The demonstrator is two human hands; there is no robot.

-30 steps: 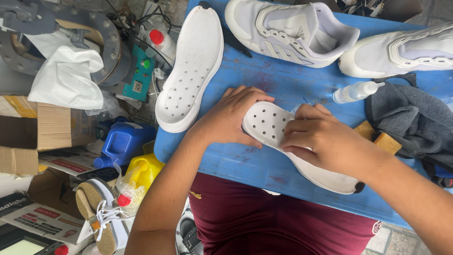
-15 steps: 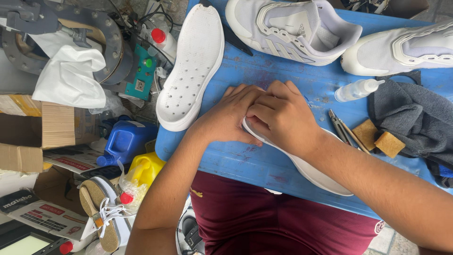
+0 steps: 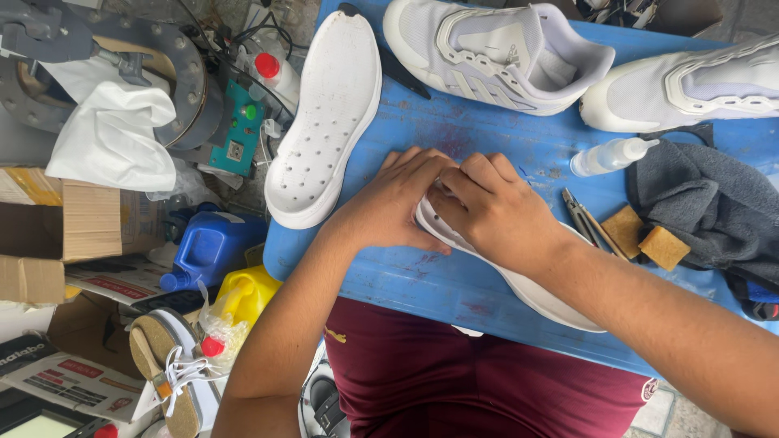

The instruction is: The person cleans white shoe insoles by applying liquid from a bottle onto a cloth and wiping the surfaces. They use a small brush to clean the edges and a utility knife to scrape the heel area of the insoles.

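Head camera is looking down at a blue bench (image 3: 487, 146) where both hands are working on a white insole (image 3: 535, 288) lying near the front edge, slanting from the middle toward the right. The left hand (image 3: 389, 207) is lying over the insole's toe end with fingers curled and pressing down on it; the right hand (image 3: 499, 215) is closing on the same end from the other side, fingertips pinching its edge. Both are gripping the insole, and the perforated end is mostly hidden beneath them.

To do this well, I judge the hands should be keeping the rest of the insole flat on the bench and spreading pressure evenly, so the thin foam is not creasing.

A second white insole (image 3: 324, 122) is hanging over the left edge, holes at its near end. Two white sneakers (image 3: 495, 53) (image 3: 690, 85) are sitting along the far edge. A small clear squeeze bottle (image 3: 608, 156) is lying near the right side, beside a grey cloth (image 3: 706, 207), two tan sponge blocks (image 3: 645, 235) and a pair of pliers (image 3: 580, 215).

Off the left edge, a blue jug (image 3: 207, 247) and a yellow bottle (image 3: 243, 296) are standing beside brown cardboard boxes (image 3: 57, 235), with red-labelled flat packs (image 3: 73, 377) lying lower left.
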